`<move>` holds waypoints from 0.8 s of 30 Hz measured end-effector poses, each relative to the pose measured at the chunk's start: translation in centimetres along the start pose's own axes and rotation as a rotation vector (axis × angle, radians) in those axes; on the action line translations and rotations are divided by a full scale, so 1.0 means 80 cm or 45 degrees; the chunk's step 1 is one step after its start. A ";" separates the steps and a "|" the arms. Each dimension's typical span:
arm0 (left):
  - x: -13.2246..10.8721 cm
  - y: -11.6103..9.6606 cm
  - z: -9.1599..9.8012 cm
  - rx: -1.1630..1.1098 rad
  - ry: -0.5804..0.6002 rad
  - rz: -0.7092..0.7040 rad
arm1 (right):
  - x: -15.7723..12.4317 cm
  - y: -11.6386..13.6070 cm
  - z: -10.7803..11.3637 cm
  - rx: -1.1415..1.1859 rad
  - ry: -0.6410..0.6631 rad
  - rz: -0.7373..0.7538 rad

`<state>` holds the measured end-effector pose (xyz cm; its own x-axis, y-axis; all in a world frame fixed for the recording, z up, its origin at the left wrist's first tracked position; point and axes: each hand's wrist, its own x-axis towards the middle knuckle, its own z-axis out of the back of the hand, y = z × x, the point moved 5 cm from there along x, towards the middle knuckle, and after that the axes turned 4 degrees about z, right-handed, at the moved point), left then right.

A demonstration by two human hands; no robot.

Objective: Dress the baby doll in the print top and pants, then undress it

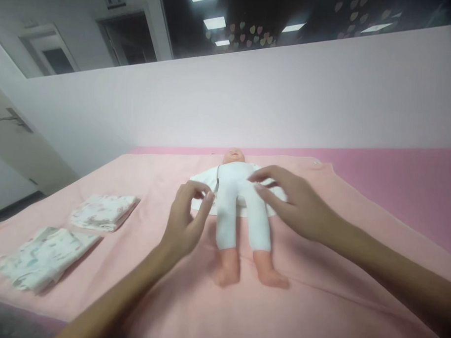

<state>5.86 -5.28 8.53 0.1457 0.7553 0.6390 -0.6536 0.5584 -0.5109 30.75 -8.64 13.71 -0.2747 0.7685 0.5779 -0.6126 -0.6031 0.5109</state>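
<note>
A baby doll (233,156) lies on its back on a pink blanket (162,285), head at the far end and bare feet toward me. It wears white pants (226,223) and a white top (206,176) that spreads out under and beside the waist. My left hand (189,214) hovers at the doll's left-side edge in view, thumb and fingers curved apart with nothing visible between them. Over the other side of the waist is my right hand (293,201), its thumb and index finger apart near the cloth. Whether its fingertips touch the pants I cannot tell.
Two folded printed cloths, one farther (103,211) and one nearer (47,256), lie on the blanket at the left. Behind the doll rises a white wall (279,102) with dark glass above. A door (15,132) stands at far left; a pink mat (395,185) borders the blanket.
</note>
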 end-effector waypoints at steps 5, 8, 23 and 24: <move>0.069 0.090 -0.068 0.293 0.111 0.003 | 0.104 -0.087 -0.108 -0.310 0.447 0.000; 0.095 0.126 -0.108 0.409 0.154 0.012 | 0.154 -0.119 -0.152 -0.513 0.533 -0.050; 0.095 0.149 -0.143 0.676 0.298 0.071 | 0.225 -0.126 -0.232 -0.703 0.989 -0.158; 0.094 0.149 -0.143 0.682 0.312 0.063 | 0.222 -0.126 -0.230 -0.709 0.982 -0.155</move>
<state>7.67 10.96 0.69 0.2308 0.8689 0.4379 -0.9387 0.3173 -0.1349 18.39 15.02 7.14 -0.4762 0.8683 -0.1389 -0.8790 -0.4742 0.0490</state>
